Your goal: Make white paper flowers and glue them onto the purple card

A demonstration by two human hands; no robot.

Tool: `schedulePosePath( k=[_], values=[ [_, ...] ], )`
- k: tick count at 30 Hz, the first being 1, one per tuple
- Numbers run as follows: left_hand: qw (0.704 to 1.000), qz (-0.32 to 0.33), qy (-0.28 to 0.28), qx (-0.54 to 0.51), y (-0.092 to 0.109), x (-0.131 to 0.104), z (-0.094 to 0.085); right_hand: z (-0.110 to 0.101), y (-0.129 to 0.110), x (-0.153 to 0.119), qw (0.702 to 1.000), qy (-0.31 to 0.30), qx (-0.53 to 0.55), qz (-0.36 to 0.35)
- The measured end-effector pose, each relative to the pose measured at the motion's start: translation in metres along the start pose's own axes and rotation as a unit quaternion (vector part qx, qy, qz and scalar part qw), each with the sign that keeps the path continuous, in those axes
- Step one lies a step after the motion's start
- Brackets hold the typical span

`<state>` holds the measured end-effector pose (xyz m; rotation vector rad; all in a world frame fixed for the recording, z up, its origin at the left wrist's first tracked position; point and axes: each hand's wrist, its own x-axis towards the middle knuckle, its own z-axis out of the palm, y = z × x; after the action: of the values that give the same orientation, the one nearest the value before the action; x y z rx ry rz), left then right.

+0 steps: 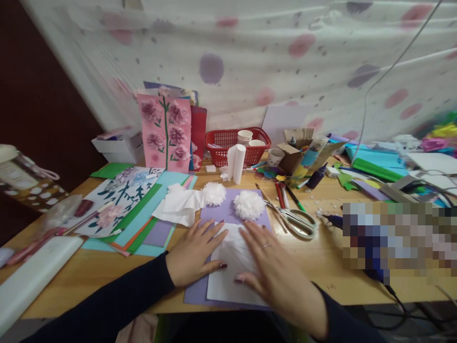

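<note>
A sheet of thin white paper (pixel 232 286) lies on a purple sheet (pixel 195 291) at the table's front edge. My left hand (pixel 194 250) rests flat on its left side, fingers spread. Across the right side lies my right hand (pixel 274 267), palm down with fingers stretched out and a ring on one finger. Just beyond the fingertips, two white paper flowers (pixel 249 205) sit at the top of the purple sheet. Crumpled white tissue paper (pixel 182 205) lies to their left. Scissors (pixel 300 224) with pale handles lie right of the purple sheet.
Coloured paper sheets (pixel 143 224) and a flower picture (pixel 117 190) lie on the left. Behind stand a pink flower card (pixel 166 133), a red basket (pixel 223 155) with paper cups, and a white paper roll (pixel 236 164). A blue glue gun (pixel 374 271), partly blurred, lies at right with its cord.
</note>
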<state>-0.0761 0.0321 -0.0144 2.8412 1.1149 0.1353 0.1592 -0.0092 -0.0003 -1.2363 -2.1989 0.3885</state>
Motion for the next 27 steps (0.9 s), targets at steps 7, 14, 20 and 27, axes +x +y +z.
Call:
schedulePosePath(
  k=[7, 14, 20, 27],
  values=[
    [0.999, -0.035, -0.015, 0.029, 0.002, -0.002, 0.0, 0.035, 0.007, -0.015, 0.989, -0.142, -0.013, -0.047],
    [0.977, -0.064, 0.204, 0.019, -0.032, 0.003, -0.036, -0.01, 0.003, -0.011, 0.978, -0.204, -0.049, -0.017],
    [0.956, -0.219, 0.185, 0.061, -0.076, 0.012, -0.046, -0.029, -0.005, 0.036, 0.998, -0.059, 0.007, -0.019],
    [0.847, -0.255, 0.39, -0.255, -0.081, 0.017, -0.079, -0.035, 0.001, 0.064, 0.99, 0.09, 0.111, -0.004]
  ],
)
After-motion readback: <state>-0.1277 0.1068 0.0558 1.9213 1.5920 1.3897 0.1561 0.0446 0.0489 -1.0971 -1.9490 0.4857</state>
